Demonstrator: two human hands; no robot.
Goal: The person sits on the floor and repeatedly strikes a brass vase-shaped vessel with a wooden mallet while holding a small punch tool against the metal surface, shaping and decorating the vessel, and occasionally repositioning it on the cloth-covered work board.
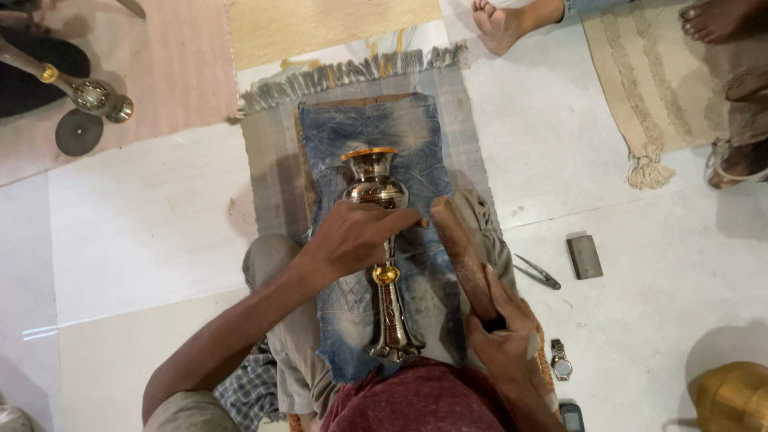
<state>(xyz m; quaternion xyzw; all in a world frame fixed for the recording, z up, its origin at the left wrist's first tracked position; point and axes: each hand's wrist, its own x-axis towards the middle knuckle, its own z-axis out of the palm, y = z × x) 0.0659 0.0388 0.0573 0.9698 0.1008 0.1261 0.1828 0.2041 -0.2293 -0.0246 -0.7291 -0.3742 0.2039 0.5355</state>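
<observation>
L hand (352,240) on brass vase (376,188) — R hand (504,336) grips mallet (464,252)

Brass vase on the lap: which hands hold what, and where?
Left hand grips the brass vase around its narrow stem, below the bulb. Right hand holds a wooden mallet by its lower end.

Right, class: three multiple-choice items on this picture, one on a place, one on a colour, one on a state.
1. Where does the wristwatch lie?
A. on the floor tiles
B. on the denim cloth
C. on a wrist

2. What colour is the rim of the metal vase?
A. green
B. orange-gold
C. white

3. How does the vase lie?
A. upright
B. hanging
C. on its side

A: it rests on bare tile beside the right hand.
B: the rim shows orange-gold.
C: it lies along the denim cloth under the left hand.
</observation>
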